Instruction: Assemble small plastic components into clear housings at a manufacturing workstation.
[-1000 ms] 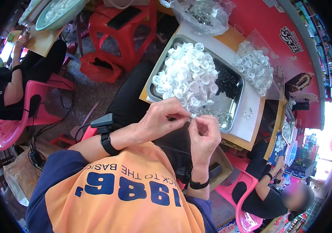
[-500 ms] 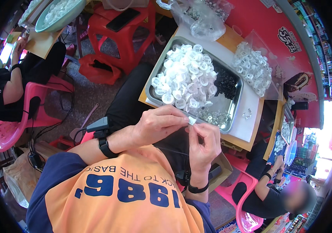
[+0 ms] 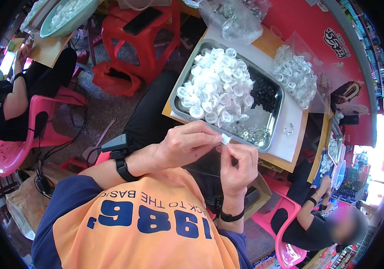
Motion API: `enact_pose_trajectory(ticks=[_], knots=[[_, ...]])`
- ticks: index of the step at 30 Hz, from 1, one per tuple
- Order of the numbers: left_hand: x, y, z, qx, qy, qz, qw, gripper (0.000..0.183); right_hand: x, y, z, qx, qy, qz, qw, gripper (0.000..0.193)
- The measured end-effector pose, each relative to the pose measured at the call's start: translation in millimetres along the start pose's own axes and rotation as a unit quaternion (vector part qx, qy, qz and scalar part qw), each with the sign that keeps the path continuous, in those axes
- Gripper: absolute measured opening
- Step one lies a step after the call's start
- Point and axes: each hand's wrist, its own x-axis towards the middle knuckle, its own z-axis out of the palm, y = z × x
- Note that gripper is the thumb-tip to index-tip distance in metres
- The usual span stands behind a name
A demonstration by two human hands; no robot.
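Between the fingertips of both hands is a small white plastic part [image 3: 225,139], just in front of the tray's near edge. My left hand [image 3: 189,142] pinches it from the left, and my right hand [image 3: 239,166] grips it from below and to the right. Fingers cover most of the part. Beyond them lies a metal tray [image 3: 270,145] with a heap of white, ring-like plastic pieces [image 3: 219,85]. In the same tray sit small black parts [image 3: 263,94] and tiny clear or metallic bits [image 3: 252,134].
A clear bag of white rings [image 3: 294,76] lies right of the tray, another plastic bag [image 3: 241,29] behind it. A red stool [image 3: 140,40] carrying a phone [image 3: 142,21] stands at the left. Seated people [image 3: 8,98] are on both sides, with pink chairs [image 3: 286,215].
Both hands still hold the white part at the same place by the tray. The whole view has shifted very slightly; nothing was let go or taken up.
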Motion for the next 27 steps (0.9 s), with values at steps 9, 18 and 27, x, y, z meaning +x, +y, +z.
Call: enact_pose_trajectory(ticks=[9, 18, 27], knots=[[2, 0, -1, -0.051, -0.016, -0.066, 0.996, 0.025, 3, -1, 5, 0.157, 0.011, 0.148, 0.976, 0.029], [-4, 10, 3, -0.007, -0.014, -0.027, 1.000, 0.026, -3, -3, 13, 0.038, 0.038, 0.104, 0.993, 0.031], [-7, 3, 4, -0.016, -0.041, 0.012, 0.999, 0.028, -9, 1, 18, 0.034, 0.056, 0.115, 0.991, 0.029]])
